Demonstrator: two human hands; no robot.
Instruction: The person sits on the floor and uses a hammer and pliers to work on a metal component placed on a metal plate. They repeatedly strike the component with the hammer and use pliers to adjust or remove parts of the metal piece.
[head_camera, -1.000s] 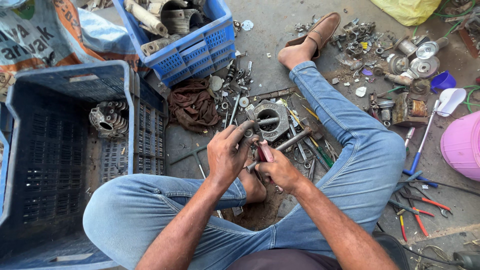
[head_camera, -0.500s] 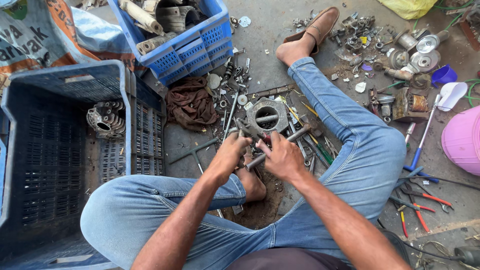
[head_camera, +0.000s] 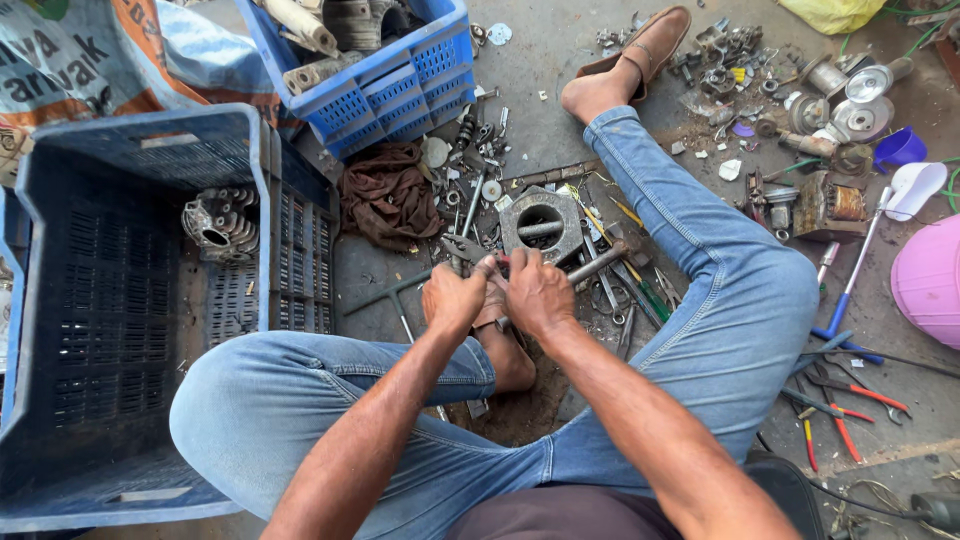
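While both hands were pressed together around a small metal part, left hand at nine o'clock of right hand, it was judged stiff, greasy, best gripped endwise.

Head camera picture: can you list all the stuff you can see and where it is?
big crate: one, dark blue, left on the floor
finned metal part: one, grey, inside the big crate
small crate: one, bright blue, top middle, holding worn parts
rag: one, brown, below the small crate
square metal housing: one, grey, round hole, floor centre
pliers: a few, red handles, lower right
tub: one, pink, right edge
shoe: one, brown, on the outstretched foot
jeans: blue, both legs
left hand: grips a small metal tool, centre
right hand: beside it, on a grey metal rod
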